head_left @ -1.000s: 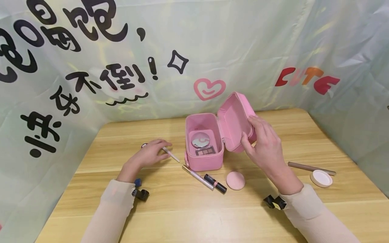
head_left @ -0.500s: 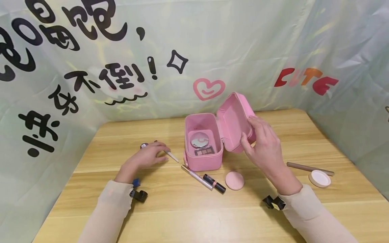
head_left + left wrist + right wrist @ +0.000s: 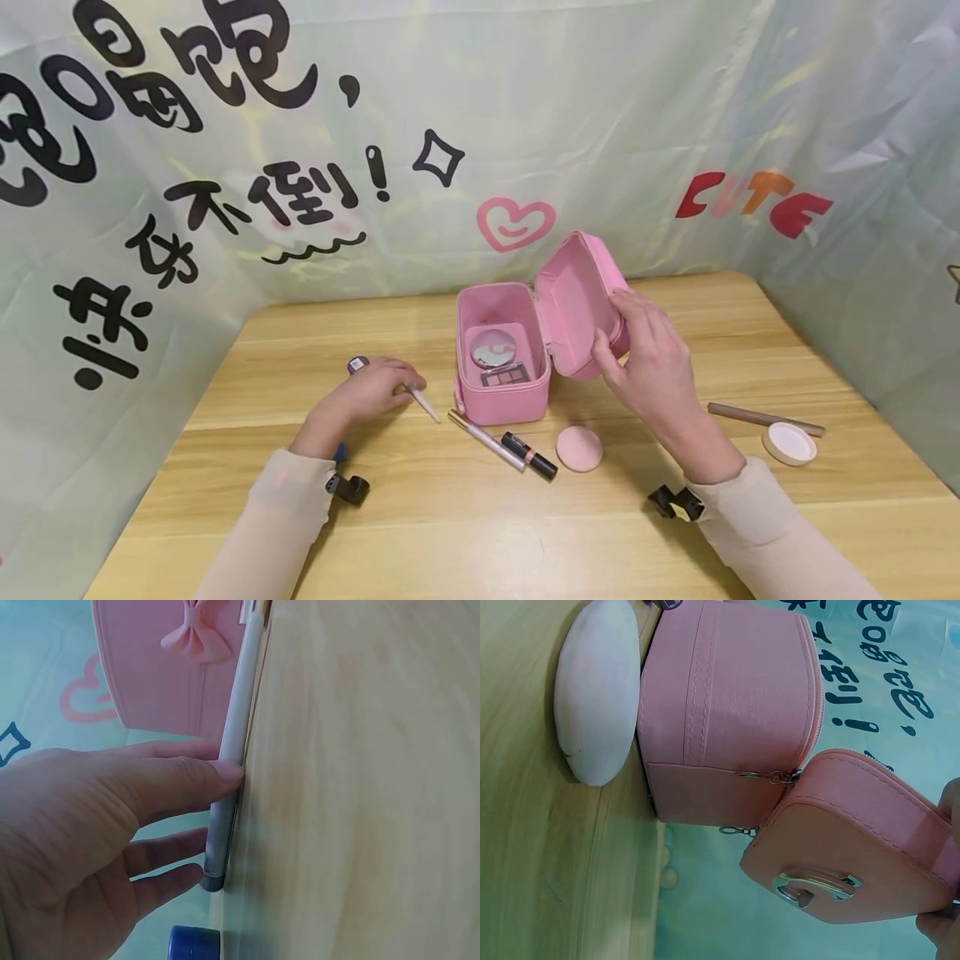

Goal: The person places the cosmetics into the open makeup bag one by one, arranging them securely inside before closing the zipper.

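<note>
My left hand (image 3: 371, 392) pinches a slim white cosmetic pen (image 3: 427, 404) low over the table. In the left wrist view the thumb lies across the pen's white barrel (image 3: 241, 697), whose lower end is dark. On the right, my right hand (image 3: 652, 358) grips the edge of the raised lid (image 3: 577, 308) of a pink makeup case (image 3: 502, 408). A round silver compact (image 3: 492, 348) and a small eyeshadow palette (image 3: 506, 375) lie inside the case. The right wrist view shows the outside of the lid with its metal handle (image 3: 814, 885).
In front of the case lie a silver tube (image 3: 487, 442), a black-and-pink lipstick (image 3: 529, 456) and a pink puff (image 3: 579, 448). A brown stick (image 3: 750, 415) and a white round lid (image 3: 790, 443) are at the right. A small dark round container (image 3: 357, 364) sits behind my left hand.
My left fingers have closed in on the white pen, and its right end has swung a little toward the front. The right hand and the lid stay where they were.
</note>
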### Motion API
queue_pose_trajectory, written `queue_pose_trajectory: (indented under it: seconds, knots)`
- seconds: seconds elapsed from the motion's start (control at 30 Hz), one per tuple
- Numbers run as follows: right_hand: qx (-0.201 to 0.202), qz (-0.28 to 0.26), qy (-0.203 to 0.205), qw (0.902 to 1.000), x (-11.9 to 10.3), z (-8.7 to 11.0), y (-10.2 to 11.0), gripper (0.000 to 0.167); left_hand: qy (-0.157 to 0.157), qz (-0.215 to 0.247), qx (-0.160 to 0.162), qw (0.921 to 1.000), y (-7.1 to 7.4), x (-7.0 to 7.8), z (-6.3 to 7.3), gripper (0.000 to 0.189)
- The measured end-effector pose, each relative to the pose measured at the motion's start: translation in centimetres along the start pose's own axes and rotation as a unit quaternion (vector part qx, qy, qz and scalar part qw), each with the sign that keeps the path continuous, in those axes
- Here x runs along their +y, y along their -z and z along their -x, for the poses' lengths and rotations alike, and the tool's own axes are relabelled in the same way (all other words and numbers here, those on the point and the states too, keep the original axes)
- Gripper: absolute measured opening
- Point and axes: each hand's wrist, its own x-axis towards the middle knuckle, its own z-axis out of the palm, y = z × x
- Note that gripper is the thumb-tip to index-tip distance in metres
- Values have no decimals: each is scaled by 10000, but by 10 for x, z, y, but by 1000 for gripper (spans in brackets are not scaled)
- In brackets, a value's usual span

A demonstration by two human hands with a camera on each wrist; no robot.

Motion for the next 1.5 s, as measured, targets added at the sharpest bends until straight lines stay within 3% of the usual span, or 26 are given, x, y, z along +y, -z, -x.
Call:
queue_pose_trajectory:
  seconds: [0.2, 0.57, 0.9, 1.5]
  knots:
    - [-8, -9, -7, 10000, 0, 0, 0, 47, -270, -181, 95, 9994, 0, 4, -1, 13]
    - [-31, -18, -42, 10000, -1, 0, 0, 48, -448, -226, 92, 9987, 2, 10, -3, 11]
    - [-7, -5, -32, 10000, -1, 0, 0, 48, -282, -14, 340, 9990, 9, 15, -1, 11]
    - [-30, 17, -67, 10000, 0, 0, -1, 48, -386, 203, 492, 9978, 27, 26, 4, 15]
